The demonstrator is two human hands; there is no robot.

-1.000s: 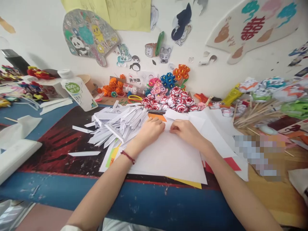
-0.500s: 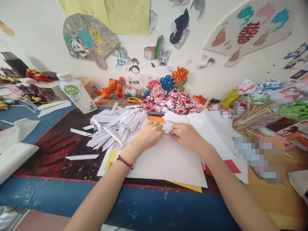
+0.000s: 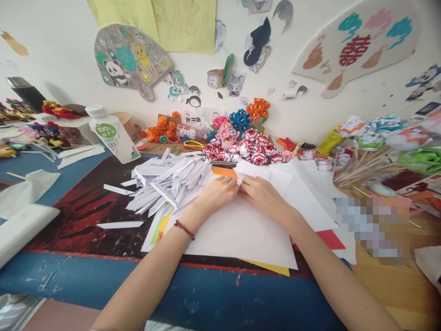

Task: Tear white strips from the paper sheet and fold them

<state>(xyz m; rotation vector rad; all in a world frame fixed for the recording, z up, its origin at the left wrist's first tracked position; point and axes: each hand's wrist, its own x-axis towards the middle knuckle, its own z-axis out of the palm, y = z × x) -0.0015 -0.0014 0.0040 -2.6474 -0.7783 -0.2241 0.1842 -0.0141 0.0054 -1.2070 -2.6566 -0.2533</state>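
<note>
My left hand [image 3: 220, 192] and my right hand [image 3: 259, 193] meet above large white paper sheets [image 3: 237, 236], fingertips almost touching. Both have curled fingers closed on a small piece of white paper, which they now hide almost fully. To the left of my left hand lies a heap of narrow folded white paper strips [image 3: 172, 181]. One loose strip [image 3: 120, 225] rests apart on the dark mat [image 3: 82, 230]. Past my fingers, smaller white paper [image 3: 253, 170] and an orange paper edge [image 3: 225, 172] show.
Red-and-white paper flowers [image 3: 258, 149] line the back by the wall. A white bottle [image 3: 113, 135] stands at back left, and a white case [image 3: 25, 230] sits at the left edge. Thin wooden sticks [image 3: 367, 168] lie to the right, near a blurred-out patch [image 3: 374, 230].
My hands have drawn closer together, and the white paper that showed between them is now mostly covered by my fingers. The view has shifted slightly.
</note>
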